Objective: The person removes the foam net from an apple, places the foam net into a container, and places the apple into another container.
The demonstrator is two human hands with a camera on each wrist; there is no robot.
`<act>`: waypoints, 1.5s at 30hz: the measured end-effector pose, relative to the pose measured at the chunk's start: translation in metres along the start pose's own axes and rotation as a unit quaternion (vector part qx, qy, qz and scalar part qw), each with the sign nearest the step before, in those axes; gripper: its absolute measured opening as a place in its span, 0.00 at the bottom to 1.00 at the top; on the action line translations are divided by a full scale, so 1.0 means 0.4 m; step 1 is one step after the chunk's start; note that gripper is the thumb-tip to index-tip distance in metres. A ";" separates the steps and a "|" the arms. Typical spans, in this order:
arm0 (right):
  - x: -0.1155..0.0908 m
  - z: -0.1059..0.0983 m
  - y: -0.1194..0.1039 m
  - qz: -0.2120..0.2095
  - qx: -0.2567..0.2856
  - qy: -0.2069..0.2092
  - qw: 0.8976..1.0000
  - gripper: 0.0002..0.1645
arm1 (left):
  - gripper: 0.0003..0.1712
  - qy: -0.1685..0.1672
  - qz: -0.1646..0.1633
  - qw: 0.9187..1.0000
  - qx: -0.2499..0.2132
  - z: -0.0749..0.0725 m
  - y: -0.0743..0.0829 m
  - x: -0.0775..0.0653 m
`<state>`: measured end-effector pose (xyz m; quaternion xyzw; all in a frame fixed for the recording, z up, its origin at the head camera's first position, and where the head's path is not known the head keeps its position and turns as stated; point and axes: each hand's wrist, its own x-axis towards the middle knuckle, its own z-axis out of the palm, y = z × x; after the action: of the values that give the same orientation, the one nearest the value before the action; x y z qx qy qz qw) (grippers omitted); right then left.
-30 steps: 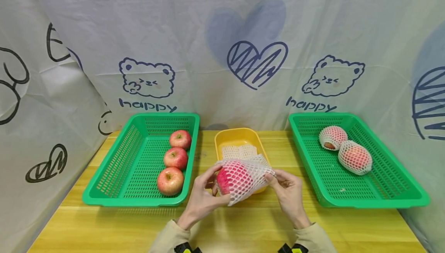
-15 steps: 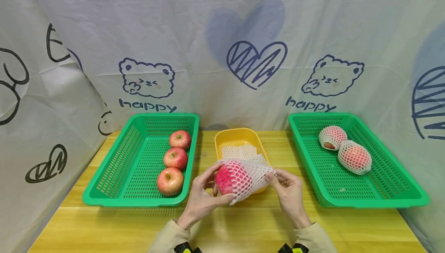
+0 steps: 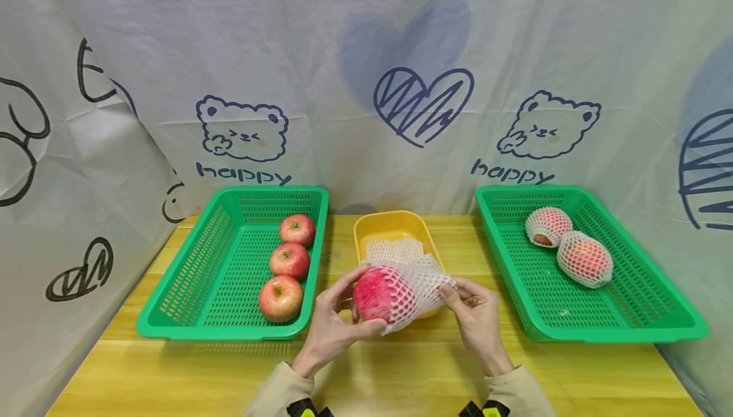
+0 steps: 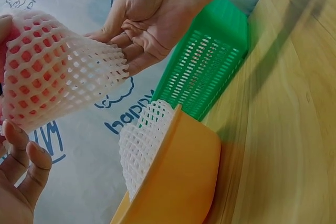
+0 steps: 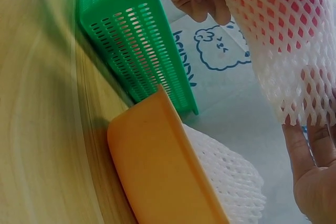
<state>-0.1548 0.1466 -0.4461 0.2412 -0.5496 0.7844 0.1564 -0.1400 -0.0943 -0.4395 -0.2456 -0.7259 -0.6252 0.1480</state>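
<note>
In the head view, a deep pink-red apple [image 3: 372,294] is held above the table, in front of the yellow tray. My left hand [image 3: 335,323] grips its left side, fingers behind and thumb at the lower front. A white foam net sleeve [image 3: 425,284] covers the apple's right part, while the left part is bare. My right hand [image 3: 476,320] pinches the sleeve's narrow loose end between thumb and fingers. Seen from the left wrist, that sleeve [image 4: 89,69] stretches between both hands. The right wrist view shows the right fingers [image 5: 317,142] at the sleeve's end.
A green basket [image 3: 147,328] on the left holds three bare apples [image 3: 280,299]. Two apples in foam nets [image 3: 584,260] lie in the right green basket [image 3: 618,335]. Behind the hands, the yellow tray [image 3: 375,229] contains more foam nets [image 3: 395,250]. A printed curtain [image 3: 343,86] hangs behind.
The foam net has slid rightward on the apple, so more of the apple's left side is bare. The right hand keeps its pinch; both hands have barely moved.
</note>
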 end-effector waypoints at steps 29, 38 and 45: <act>0.003 -0.016 0.004 0.072 -0.003 0.022 0.997 0.21 | 0.44 -0.018 -0.030 0.989 -0.146 -0.004 -0.016 0.004; 0.018 -0.020 0.003 0.038 -0.071 0.085 0.993 0.19 | 0.33 -0.015 -0.059 0.976 -0.211 -0.018 -0.017 -0.006; 0.038 -0.020 0.000 0.036 -0.099 0.150 0.983 0.16 | 0.29 0.014 -0.078 0.978 -0.191 -0.026 -0.007 -0.007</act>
<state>-0.1692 0.1536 -0.4399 0.0842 -0.6030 0.7585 0.2322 -0.1402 -0.1050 -0.4417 -0.2031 -0.6076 -0.7656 0.0589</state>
